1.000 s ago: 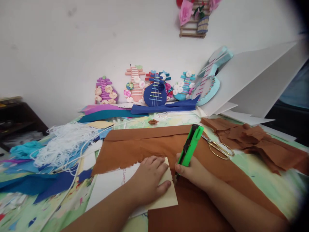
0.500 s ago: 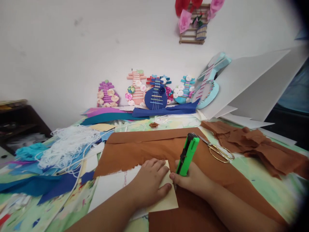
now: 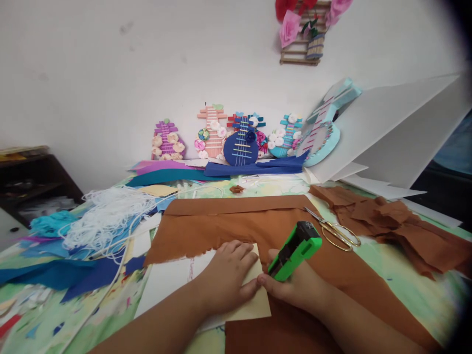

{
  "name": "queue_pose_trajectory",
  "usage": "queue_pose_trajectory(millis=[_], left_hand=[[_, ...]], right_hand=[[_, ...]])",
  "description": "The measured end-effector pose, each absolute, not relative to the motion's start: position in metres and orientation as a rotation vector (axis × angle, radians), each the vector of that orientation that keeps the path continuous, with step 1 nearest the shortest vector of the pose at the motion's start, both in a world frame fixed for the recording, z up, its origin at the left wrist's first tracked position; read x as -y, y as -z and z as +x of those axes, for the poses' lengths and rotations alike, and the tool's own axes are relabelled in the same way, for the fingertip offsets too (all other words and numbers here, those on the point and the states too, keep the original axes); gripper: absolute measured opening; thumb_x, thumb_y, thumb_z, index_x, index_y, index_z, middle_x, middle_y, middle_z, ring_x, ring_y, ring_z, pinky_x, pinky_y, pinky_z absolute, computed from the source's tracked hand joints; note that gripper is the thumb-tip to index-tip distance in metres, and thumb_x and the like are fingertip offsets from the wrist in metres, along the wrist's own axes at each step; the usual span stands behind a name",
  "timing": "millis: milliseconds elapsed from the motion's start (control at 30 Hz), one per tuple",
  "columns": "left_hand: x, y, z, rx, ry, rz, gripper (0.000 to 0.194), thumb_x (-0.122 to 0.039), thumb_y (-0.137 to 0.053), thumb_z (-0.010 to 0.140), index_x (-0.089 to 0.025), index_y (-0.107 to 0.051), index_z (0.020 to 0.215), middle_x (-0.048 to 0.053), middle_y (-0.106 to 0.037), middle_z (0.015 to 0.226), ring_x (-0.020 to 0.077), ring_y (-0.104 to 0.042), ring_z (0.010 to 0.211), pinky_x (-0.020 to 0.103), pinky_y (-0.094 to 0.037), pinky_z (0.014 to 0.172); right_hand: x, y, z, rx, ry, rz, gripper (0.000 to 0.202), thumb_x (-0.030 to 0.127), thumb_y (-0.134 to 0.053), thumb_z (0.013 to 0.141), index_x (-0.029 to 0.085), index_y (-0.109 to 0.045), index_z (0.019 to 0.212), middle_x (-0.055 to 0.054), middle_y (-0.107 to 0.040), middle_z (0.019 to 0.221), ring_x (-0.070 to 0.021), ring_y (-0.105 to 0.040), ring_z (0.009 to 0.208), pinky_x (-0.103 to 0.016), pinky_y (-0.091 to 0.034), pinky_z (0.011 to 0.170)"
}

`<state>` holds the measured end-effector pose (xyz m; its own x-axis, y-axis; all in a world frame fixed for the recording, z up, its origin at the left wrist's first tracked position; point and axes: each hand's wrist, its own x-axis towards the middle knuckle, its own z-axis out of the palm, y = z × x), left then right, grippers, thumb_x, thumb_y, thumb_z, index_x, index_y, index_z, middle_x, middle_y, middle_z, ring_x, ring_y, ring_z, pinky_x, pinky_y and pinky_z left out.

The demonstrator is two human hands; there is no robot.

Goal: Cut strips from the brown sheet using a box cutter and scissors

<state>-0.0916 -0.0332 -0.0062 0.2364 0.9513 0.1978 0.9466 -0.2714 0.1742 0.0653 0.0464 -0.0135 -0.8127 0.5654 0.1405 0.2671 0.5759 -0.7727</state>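
Observation:
A cream card (image 3: 254, 307) lies over white paper (image 3: 165, 282) and brown fabric (image 3: 210, 231). My left hand (image 3: 228, 280) rests flat on the card with its fingers spread, holding nothing. At the card's right edge, my right hand (image 3: 295, 287) is wrapped round a green and black cutter (image 3: 297, 250), which leans to the right. The cutter's lower tip is hidden by my fingers. Gold-handled scissors (image 3: 337, 233) lie on the fabric's right side.
White cord (image 3: 106, 216) and blue fabric strips (image 3: 47, 275) lie on the left. Crumpled brown fabric (image 3: 398, 221) is at the right. Small decorated instruments, including a dark blue one (image 3: 241, 147), stand along the wall behind white boards' left side.
The cutter's top has tilted to the right and toward me, and my right hand has shifted slightly downward. My left hand stays on the card. The view has shifted slightly.

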Motion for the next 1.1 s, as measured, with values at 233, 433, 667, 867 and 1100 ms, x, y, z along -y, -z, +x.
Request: queue_pose_trajectory(millis=[233, 433, 667, 867, 1100], left_hand=[[0.034, 0.008, -0.094, -1.871, -0.359, 2.478, 0.030, -0.033, -0.044, 0.082, -0.020, -0.049, 0.108, 0.007, -0.045, 0.121, 0.0261, -0.038, 0.107, 0.042, -0.031, 0.089], [0.038, 0.006, -0.096, -1.839, -0.312, 2.525, 0.033, -0.032, -0.046, 0.081, -0.023, -0.046, 0.113, 0.007, -0.045, 0.121, 0.0269, -0.038, 0.108, 0.043, -0.031, 0.089], [0.039, 0.004, -0.096, -1.828, -0.332, 2.543, 0.027, -0.031, -0.045, 0.082, -0.026, -0.050, 0.108, 0.006, -0.046, 0.119, 0.0264, -0.039, 0.107, 0.043, -0.032, 0.088], [0.038, 0.005, -0.097, -1.829, -0.328, 2.550, 0.025, -0.032, -0.045, 0.082, -0.024, -0.053, 0.104, 0.007, -0.046, 0.117, 0.0265, -0.039, 0.107, 0.042, -0.032, 0.089], [0.037, 0.007, -0.098, -1.808, -0.333, 2.551, 0.032, -0.032, -0.045, 0.082, -0.025, -0.049, 0.112, 0.006, -0.045, 0.119, 0.0257, -0.038, 0.108, 0.042, -0.030, 0.090]], right_hand=[[-0.056, 0.013, 0.062, 2.259, -1.367, -0.638, 0.026, 0.039, -0.052, 0.073, 0.017, -0.042, 0.063, 0.004, -0.043, 0.058, -0.0088, -0.040, 0.054, -0.020, -0.032, 0.048], [-0.056, 0.013, 0.064, 2.198, -1.367, -0.685, 0.036, 0.047, -0.052, 0.072, 0.018, -0.035, 0.059, 0.005, -0.039, 0.053, -0.0088, -0.040, 0.051, -0.020, -0.032, 0.048], [-0.049, 0.008, 0.064, 2.248, -1.319, -0.630, 0.033, 0.042, -0.054, 0.069, 0.018, -0.034, 0.057, 0.005, -0.035, 0.053, -0.0075, -0.034, 0.050, -0.019, -0.029, 0.045], [-0.051, 0.011, 0.061, 2.255, -1.325, -0.633, 0.034, 0.043, -0.052, 0.071, 0.018, -0.033, 0.057, 0.005, -0.035, 0.053, -0.0073, -0.034, 0.050, -0.019, -0.028, 0.044], [-0.056, 0.011, 0.061, 2.186, -1.335, -0.675, 0.037, 0.043, -0.052, 0.071, 0.018, -0.030, 0.055, 0.006, -0.029, 0.052, -0.0071, -0.031, 0.050, -0.019, -0.028, 0.045]])
